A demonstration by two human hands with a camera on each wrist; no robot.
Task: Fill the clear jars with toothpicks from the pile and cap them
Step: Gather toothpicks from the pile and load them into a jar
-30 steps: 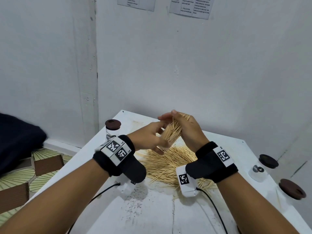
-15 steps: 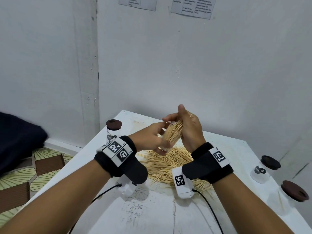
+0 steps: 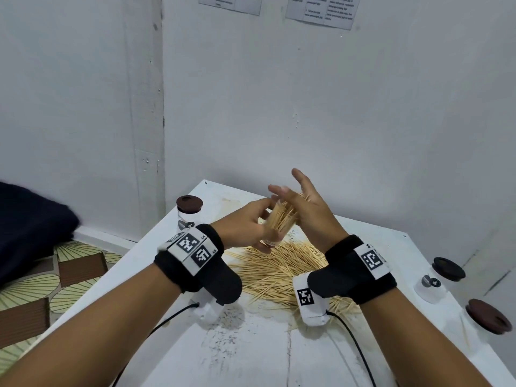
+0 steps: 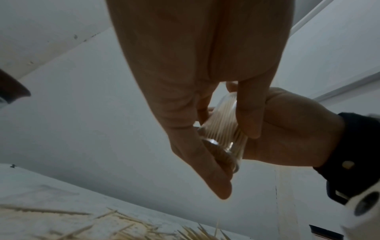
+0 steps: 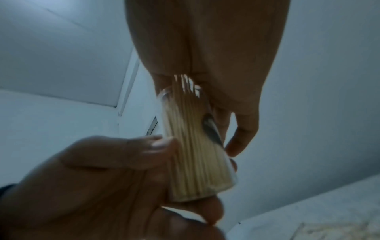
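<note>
clear jar (image 3: 279,223) packed with toothpicks (image 5: 193,146)

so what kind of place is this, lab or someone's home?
Hard to say for sure; it looks like a makeshift data-collection corner in a plain room. A scuffed white table sits against bare white walls, printed instruction sheets are taped up, and patterned flooring suggests an ordinary building more than a lab.
</note>
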